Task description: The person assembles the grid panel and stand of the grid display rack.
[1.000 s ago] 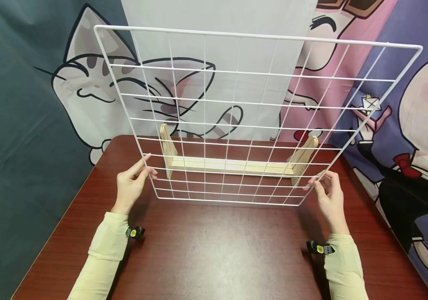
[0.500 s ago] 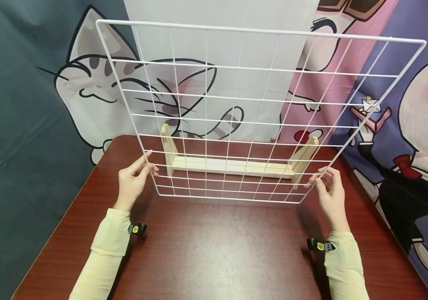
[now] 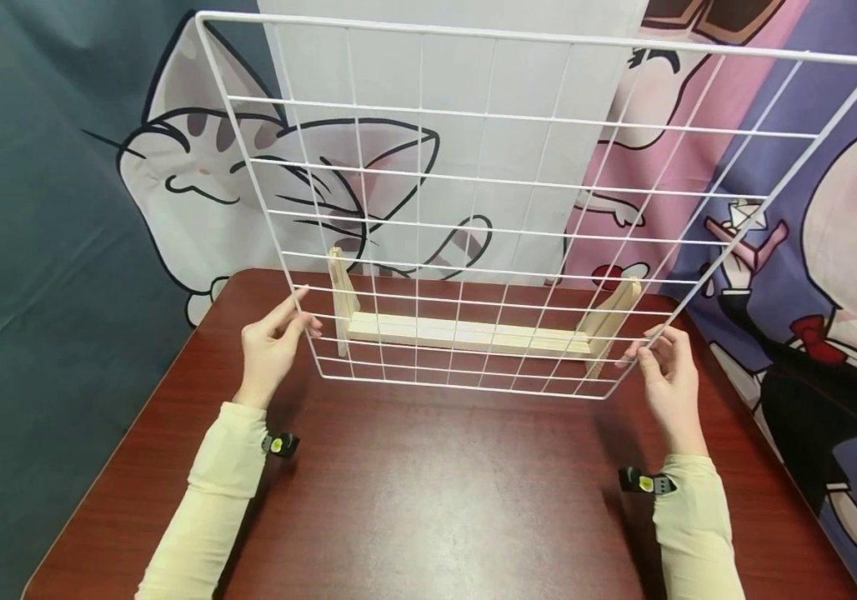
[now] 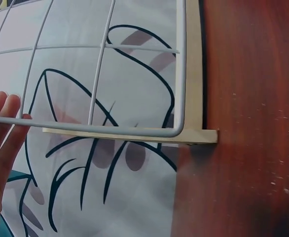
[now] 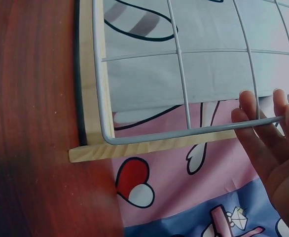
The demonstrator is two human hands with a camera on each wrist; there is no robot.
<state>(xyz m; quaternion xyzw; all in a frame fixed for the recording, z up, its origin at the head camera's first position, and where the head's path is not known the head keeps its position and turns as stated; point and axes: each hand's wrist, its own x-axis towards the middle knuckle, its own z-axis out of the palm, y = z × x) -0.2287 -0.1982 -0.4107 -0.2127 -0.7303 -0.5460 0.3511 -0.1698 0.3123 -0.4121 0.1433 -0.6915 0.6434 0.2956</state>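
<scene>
A white wire grid panel [image 3: 421, 107] is held up in the head view, its top edge wide and its lower edge above the table. My left hand [image 3: 269, 350] pinches its left side rod near the bottom. On the opposite side rod, my right hand [image 3: 670, 379] grips at a similar height. Behind the panel stands a pale wooden stand [image 3: 466, 332] with a crossbar and two upright ends. In the left wrist view the panel's corner [image 4: 178, 129] overlaps the stand's end piece [image 4: 203, 136]. The right wrist view shows fingers [image 5: 263, 148] around the rod.
The stand rests on a dark red-brown table [image 3: 413, 483]. Beyond the table's back edge hangs a fabric backdrop [image 3: 38, 208] with cartoon figures. Each wrist wears a small black camera, such as the left one [image 3: 283, 445].
Both hands have shifted slightly up and away in the head view, carrying the grid panel higher. Its top edge has risen and looks wider. The stand has stayed in place.
</scene>
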